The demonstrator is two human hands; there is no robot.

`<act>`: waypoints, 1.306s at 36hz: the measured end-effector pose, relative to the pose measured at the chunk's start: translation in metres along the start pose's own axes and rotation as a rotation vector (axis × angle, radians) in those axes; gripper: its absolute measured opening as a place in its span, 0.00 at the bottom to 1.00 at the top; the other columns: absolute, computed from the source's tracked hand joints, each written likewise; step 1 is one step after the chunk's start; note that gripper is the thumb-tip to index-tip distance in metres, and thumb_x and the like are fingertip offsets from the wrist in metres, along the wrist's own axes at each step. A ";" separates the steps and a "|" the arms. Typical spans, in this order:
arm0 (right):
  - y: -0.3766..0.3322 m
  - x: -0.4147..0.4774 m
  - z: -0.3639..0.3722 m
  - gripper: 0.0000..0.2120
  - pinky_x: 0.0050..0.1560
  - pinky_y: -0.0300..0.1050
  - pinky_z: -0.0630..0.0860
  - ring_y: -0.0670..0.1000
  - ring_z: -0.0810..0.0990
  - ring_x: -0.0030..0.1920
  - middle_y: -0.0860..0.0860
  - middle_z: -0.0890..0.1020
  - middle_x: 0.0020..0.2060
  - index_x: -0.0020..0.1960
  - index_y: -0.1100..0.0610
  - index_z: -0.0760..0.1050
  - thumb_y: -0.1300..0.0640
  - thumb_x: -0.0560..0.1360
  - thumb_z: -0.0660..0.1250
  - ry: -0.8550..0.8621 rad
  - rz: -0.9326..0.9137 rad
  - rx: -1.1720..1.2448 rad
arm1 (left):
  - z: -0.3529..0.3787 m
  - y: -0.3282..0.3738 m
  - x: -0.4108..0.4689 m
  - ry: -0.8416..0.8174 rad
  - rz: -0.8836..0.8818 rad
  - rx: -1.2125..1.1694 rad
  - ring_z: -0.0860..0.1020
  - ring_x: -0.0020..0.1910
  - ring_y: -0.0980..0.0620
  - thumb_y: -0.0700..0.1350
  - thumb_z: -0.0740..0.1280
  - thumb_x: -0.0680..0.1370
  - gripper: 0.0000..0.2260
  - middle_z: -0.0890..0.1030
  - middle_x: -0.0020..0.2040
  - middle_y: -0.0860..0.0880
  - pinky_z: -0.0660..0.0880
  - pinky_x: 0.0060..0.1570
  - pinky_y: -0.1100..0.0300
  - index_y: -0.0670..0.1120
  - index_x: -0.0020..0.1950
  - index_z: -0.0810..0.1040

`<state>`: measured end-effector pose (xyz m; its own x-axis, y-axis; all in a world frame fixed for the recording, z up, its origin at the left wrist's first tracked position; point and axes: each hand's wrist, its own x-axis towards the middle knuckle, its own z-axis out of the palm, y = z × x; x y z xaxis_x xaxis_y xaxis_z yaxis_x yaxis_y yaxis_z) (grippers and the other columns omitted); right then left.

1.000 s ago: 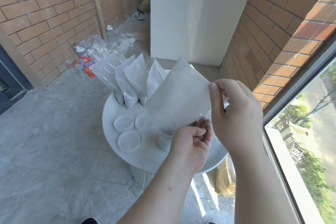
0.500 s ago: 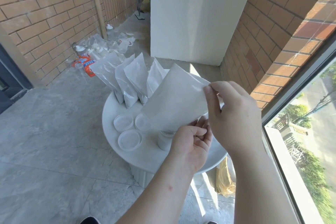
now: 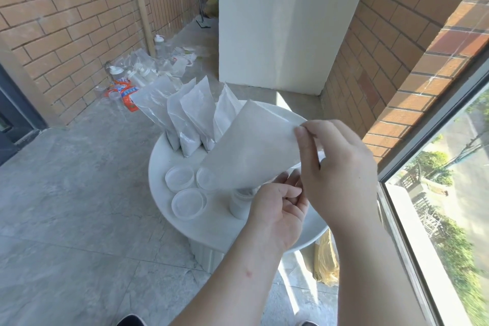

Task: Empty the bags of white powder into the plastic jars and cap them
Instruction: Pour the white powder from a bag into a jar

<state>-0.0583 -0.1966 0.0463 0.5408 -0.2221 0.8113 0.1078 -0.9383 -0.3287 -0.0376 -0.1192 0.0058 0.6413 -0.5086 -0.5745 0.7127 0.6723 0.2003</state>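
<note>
— Largest item?
— Round white table (image 3: 158, 185), below both my hands.
— Next?
— Four filled bags (image 3: 185, 119), upright in a row beyond my hands. One bag (image 3: 254, 151), tilted: my right hand (image 3: 336, 167) pinches its upper corner, my left hand (image 3: 277, 214) grips its lower edge.
— Smaller?
— Three lids (image 3: 188, 204), left of my left hand. One jar (image 3: 239, 205), just beside that hand, under the tilted bag.
</note>
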 end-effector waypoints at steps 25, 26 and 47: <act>0.005 0.001 -0.001 0.13 0.34 0.56 0.74 0.57 0.77 0.38 0.52 0.79 0.38 0.45 0.59 0.79 0.53 0.82 0.62 -0.020 0.050 -0.024 | -0.005 -0.001 0.008 -0.050 -0.033 -0.019 0.82 0.30 0.52 0.22 0.53 0.73 0.20 0.84 0.40 0.45 0.78 0.31 0.63 0.36 0.55 0.78; 0.006 0.001 -0.001 0.13 0.34 0.55 0.74 0.57 0.77 0.38 0.51 0.79 0.38 0.45 0.59 0.79 0.53 0.82 0.62 -0.018 0.054 -0.020 | -0.005 -0.001 0.008 -0.048 -0.032 -0.019 0.82 0.30 0.52 0.22 0.53 0.73 0.20 0.84 0.40 0.45 0.78 0.31 0.64 0.36 0.56 0.78; 0.012 -0.004 0.001 0.11 0.36 0.53 0.75 0.53 0.78 0.41 0.49 0.80 0.40 0.47 0.55 0.79 0.51 0.81 0.62 -0.055 0.172 0.040 | -0.010 0.002 0.006 -0.170 -0.070 -0.061 0.82 0.40 0.48 0.35 0.63 0.72 0.08 0.82 0.45 0.47 0.72 0.53 0.58 0.40 0.47 0.79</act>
<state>-0.0580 -0.2067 0.0389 0.5984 -0.3629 0.7142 0.0422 -0.8760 -0.4805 -0.0353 -0.1160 -0.0052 0.6329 -0.6356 -0.4421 0.7423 0.6604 0.1131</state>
